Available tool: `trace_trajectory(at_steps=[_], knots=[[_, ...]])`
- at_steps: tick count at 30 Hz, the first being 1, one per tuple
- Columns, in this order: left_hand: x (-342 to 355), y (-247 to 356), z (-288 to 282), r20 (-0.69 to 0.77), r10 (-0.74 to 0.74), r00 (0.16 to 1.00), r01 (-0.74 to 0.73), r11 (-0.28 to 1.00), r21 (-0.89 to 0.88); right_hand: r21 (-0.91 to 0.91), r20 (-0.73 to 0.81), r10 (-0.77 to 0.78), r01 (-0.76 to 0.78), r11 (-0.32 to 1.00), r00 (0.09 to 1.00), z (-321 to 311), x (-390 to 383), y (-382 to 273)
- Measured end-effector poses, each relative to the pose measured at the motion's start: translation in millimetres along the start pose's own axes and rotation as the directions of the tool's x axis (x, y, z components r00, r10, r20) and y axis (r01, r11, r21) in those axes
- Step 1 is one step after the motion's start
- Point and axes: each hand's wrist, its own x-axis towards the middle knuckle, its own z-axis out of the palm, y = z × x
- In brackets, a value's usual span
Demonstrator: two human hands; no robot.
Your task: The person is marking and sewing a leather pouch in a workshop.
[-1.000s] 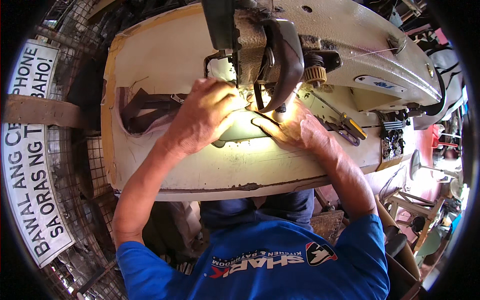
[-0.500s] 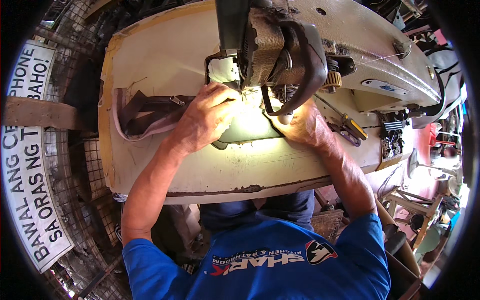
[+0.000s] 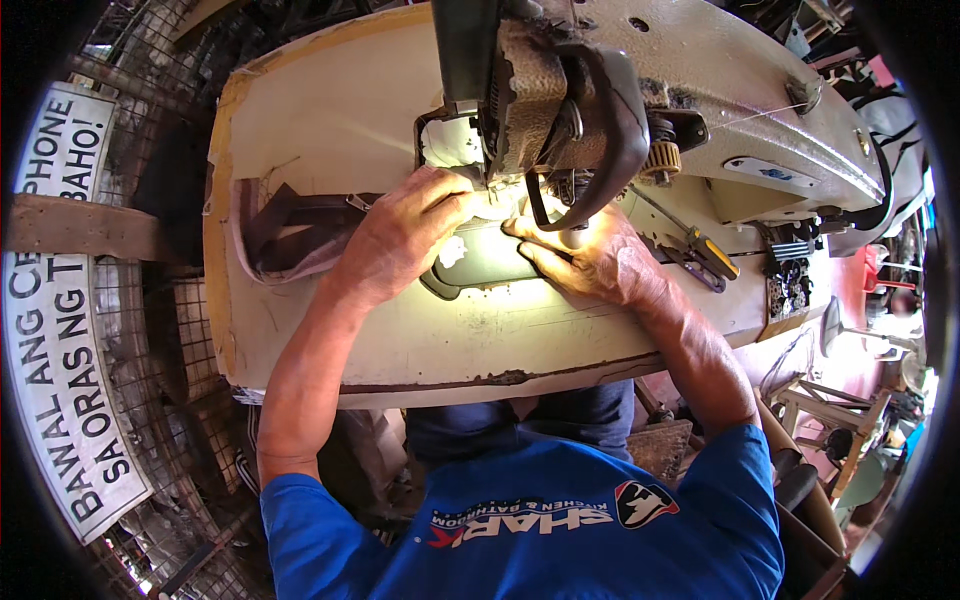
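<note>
While the left hand lies spread flat on the pale piece and the right hand presses it with extended fingers, both beside the sewing machine, steady, even feeding would probably keep the stitching straight.

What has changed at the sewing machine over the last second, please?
The left hand slid slightly toward the needle; the right hand flattened on the machine bed. Both stay pressed on the pale workpiece under the sewing machine head; the dark straps lie unmoved.
</note>
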Motion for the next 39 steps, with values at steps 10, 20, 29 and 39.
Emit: trace_trajectory(at_steps=[10, 20, 29, 39], knots=[[-1.4, -10.9, -7.4, 0.063, 0.064, 0.996, -0.064, 0.998, -0.006, -0.013, -0.073, -0.056, 0.055, 0.998, 0.996, 0.7, 7.0, -9.1], [-2.2, -18.8, -9.1, 0.088, 0.003, 0.996, -0.004, 1.000, 0.019, -0.052, -0.025, -0.025, 0.023, 0.998, 0.999, 1.6, 3.7, -15.6], [2.6, -16.0, -3.7, 0.004, 0.105, 0.994, -0.103, 0.971, 0.215, -0.130, -0.192, 0.122, -0.149, 0.980, 0.974, 18.2, 14.0, -57.6], [-3.1, -3.1, -5.7, 0.087, 0.142, 0.986, -0.164, 0.919, 0.359, -0.037, -0.158, 0.196, -0.204, 0.978, 0.968, 23.0, 9.1, -57.9]])
